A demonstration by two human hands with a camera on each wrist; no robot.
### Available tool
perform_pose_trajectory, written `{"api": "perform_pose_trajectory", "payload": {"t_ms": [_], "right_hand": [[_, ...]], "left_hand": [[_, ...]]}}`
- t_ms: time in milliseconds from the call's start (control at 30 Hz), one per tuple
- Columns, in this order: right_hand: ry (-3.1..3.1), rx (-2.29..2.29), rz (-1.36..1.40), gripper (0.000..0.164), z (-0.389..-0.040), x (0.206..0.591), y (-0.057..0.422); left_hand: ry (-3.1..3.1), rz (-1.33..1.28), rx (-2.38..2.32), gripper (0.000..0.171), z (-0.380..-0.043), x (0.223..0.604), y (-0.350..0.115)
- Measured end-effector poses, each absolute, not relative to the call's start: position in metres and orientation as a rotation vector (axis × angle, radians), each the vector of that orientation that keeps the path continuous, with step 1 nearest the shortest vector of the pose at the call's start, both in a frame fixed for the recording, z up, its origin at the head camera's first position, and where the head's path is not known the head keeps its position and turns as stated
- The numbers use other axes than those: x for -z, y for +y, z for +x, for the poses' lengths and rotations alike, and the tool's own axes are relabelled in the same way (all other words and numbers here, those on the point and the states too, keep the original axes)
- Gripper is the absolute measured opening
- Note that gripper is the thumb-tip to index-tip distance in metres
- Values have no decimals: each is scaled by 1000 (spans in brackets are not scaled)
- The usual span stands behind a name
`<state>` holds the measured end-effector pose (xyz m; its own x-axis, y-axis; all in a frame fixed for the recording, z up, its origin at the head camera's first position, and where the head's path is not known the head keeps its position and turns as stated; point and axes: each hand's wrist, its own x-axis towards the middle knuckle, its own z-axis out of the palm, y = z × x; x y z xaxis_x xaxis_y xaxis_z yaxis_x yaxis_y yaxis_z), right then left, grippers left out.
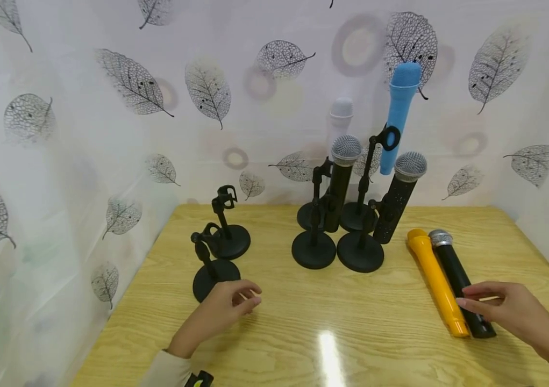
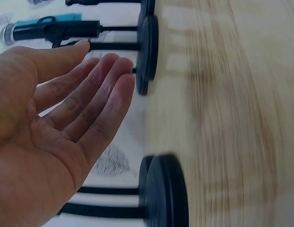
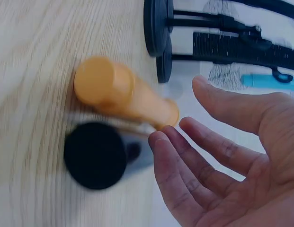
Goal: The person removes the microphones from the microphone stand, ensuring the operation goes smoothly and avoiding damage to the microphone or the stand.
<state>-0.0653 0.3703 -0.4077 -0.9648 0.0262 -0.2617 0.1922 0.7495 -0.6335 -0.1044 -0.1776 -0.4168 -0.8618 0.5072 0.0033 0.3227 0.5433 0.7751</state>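
Note:
My right hand (image 1: 513, 313) is over the lower end of a black microphone (image 1: 454, 264) with a silver head, which lies beside a yellow microphone (image 1: 436, 279). In the right wrist view its fingers are loosely bent, with nothing between them. My left hand (image 1: 226, 310) hovers just in front of an empty black microphone stand (image 1: 204, 282); the left wrist view shows its fingers relaxed and holding nothing. A second empty stand (image 1: 233, 242) is behind that one.
At the back centre, several black stands hold a blue microphone (image 1: 400, 115), a white microphone (image 1: 340, 118) and two black microphones with silver heads, one at the front (image 1: 392, 207), one left of it (image 1: 337, 193). A leaf-patterned curtain (image 1: 279, 134) rises behind the wooden table (image 1: 274, 333).

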Motion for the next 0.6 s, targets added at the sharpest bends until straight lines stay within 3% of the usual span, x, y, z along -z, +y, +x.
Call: {"api": "perform_pose_trajectory", "payload": {"t_ms": [600], "right_hand": [[2727,1199,-225,43,-70,405,305]], "left_hand": [[2537,732,-1339,59,-167,419,-95]]}}
